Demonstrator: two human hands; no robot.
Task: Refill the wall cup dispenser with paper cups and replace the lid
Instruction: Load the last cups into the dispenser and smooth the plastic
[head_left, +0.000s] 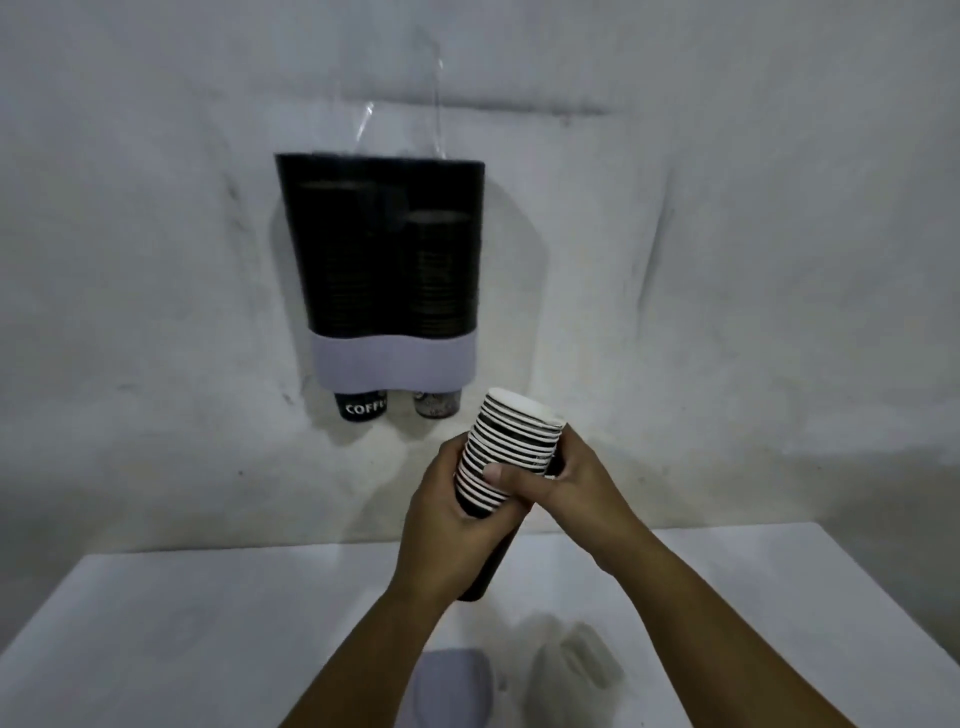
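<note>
White table (182, 623) meets rough grey wall (727, 260) holding dispenser (384, 260).

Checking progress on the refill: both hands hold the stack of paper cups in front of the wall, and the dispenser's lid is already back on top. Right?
Not quite. In the head view the lid lies on the table, not on the dispenser. Both the left hand and right hand do hold the stack of paper cups.

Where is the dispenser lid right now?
In the head view, the lid lies on the white table at the bottom centre, beneath the forearms, just left of crumpled clear plastic wrap.
</note>
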